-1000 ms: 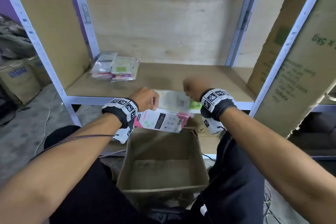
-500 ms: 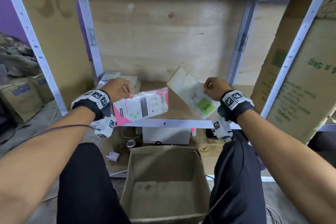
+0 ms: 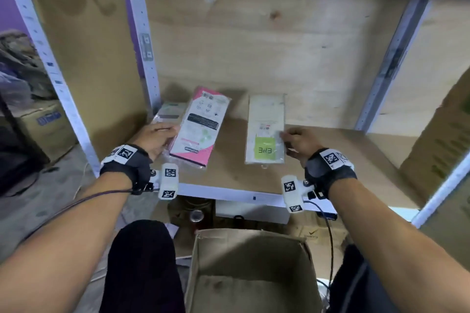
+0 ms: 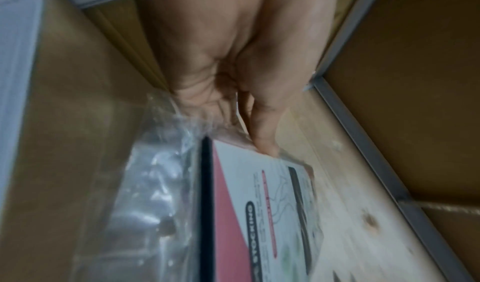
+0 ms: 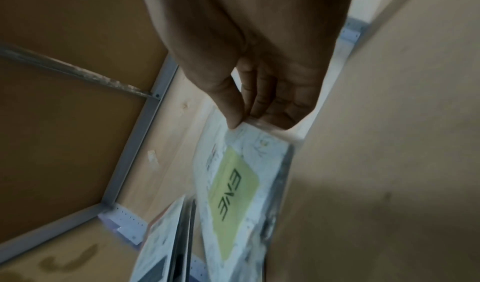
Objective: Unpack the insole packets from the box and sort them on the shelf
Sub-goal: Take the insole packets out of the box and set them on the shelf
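Observation:
My left hand (image 3: 162, 134) pinches the near left edge of a pink-and-white insole packet (image 3: 201, 126) in clear wrap, tilted over the packets stacked at the shelf's left. In the left wrist view the thumb (image 4: 265, 143) presses on the pink packet (image 4: 259, 204). My right hand (image 3: 292, 138) pinches the right edge of a white packet with a green label (image 3: 265, 129), held over the middle of the wooden shelf (image 3: 330, 160). The right wrist view shows thumb and fingers (image 5: 233, 110) closed on the white packet's (image 5: 239, 184) corner. Below, the cardboard box (image 3: 251, 272) stands open; its visible floor is bare.
Several older packets (image 3: 169, 110) lie at the shelf's left rear, partly under the pink one. Grey metal uprights (image 3: 142, 40) frame the bay. A large carton (image 3: 447, 134) leans at the right. My knees flank the box; clutter sits under the shelf.
Both hands rose from above the box to the shelf. The pink packet swung over the left stack; the white one turned lengthwise above the shelf's middle.

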`<action>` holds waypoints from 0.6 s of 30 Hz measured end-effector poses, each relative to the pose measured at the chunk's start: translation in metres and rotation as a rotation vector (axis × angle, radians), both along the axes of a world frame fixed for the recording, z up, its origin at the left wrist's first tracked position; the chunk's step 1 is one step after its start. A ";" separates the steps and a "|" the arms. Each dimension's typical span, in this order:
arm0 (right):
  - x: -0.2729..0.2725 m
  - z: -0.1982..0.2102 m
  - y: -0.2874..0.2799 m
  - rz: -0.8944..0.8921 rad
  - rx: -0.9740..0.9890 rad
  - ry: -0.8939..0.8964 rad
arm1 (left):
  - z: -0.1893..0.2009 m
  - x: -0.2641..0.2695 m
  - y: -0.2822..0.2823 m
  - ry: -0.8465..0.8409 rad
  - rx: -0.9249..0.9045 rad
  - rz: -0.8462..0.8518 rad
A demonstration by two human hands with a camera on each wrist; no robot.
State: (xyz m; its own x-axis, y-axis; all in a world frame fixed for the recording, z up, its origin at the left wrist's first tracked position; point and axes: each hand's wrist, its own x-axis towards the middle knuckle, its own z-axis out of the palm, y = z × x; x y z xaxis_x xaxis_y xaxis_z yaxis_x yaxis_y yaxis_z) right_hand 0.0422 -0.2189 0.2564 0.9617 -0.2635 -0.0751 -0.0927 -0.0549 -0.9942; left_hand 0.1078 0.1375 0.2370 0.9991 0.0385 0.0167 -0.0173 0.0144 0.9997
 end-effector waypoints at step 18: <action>0.162 -0.022 0.115 0.160 0.253 0.103 | -0.006 0.159 0.034 0.196 -0.086 0.262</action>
